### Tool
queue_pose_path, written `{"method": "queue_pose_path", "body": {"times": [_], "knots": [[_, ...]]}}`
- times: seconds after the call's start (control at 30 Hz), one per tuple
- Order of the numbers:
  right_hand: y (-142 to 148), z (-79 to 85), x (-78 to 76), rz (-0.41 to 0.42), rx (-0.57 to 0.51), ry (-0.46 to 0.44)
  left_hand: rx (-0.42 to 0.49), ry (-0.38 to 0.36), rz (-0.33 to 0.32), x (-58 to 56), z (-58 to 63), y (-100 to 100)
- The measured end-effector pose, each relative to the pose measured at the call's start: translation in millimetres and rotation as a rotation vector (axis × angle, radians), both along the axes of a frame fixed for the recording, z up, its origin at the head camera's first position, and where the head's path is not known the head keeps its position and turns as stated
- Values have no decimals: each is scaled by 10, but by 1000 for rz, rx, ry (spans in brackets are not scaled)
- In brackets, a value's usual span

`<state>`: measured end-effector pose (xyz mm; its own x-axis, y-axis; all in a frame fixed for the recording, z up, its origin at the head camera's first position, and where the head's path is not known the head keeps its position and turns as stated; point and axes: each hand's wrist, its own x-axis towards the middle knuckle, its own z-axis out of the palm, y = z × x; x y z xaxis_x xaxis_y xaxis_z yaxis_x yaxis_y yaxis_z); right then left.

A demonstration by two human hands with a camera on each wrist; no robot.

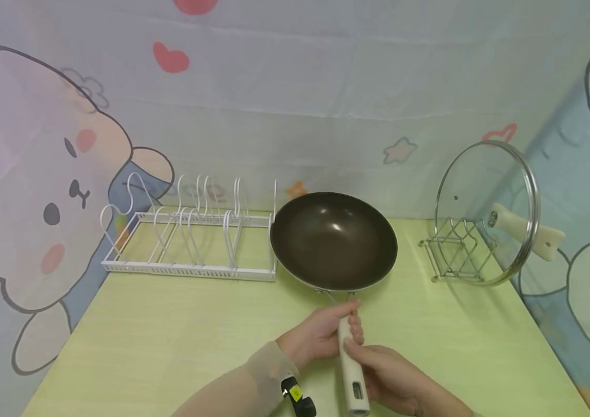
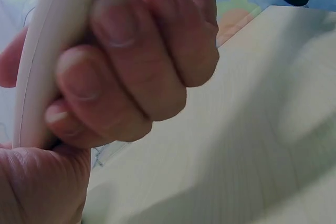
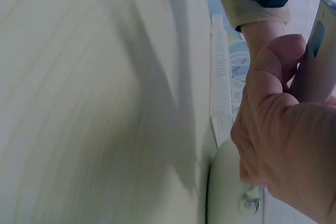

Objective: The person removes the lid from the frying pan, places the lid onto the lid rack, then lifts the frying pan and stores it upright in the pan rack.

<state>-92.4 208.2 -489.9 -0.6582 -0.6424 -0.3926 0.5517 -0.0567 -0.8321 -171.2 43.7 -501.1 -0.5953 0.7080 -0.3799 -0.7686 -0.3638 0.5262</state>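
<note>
Wrapping fingers (image 1: 357,331) round the cream handle (image 1: 352,370), the left hand (image 1: 321,334) and right hand (image 1: 395,375) hold the wok (image 1: 333,246) beside the white wire rack (image 1: 190,270), where a leftward swing could knock the end divider (image 1: 275,194), though the gap is unclear.
</note>
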Motion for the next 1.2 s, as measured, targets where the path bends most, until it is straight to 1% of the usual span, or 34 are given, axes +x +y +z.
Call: {"method": "queue_pose_path", "body": {"times": [0.2,0.3,0.43,0.63,0.77,0.87,1.03,1.2], "knots": [[-131,11,10,-47,-127,-55,9,0,-31,-7,-2,-14],[-182,18,14,-53,-174,-95,13,1,-40,-10,-4,-24],[-243,25,39,-82,-233,-145,12,-8,-50,-8,-1,-38],[-315,34,63,-137,-348,-250,4,-11,-42,-7,1,-53],[-364,39,56,-157,-400,-312,-15,-13,-39,-12,8,-69],[-407,40,44,-151,-450,-339,-33,-14,-46,-16,12,-85],[-456,31,27,-110,-545,-360,-55,-5,-65,-14,13,-105],[-478,22,25,-99,-565,-390,-66,4,-64,-9,15,-107]]}}
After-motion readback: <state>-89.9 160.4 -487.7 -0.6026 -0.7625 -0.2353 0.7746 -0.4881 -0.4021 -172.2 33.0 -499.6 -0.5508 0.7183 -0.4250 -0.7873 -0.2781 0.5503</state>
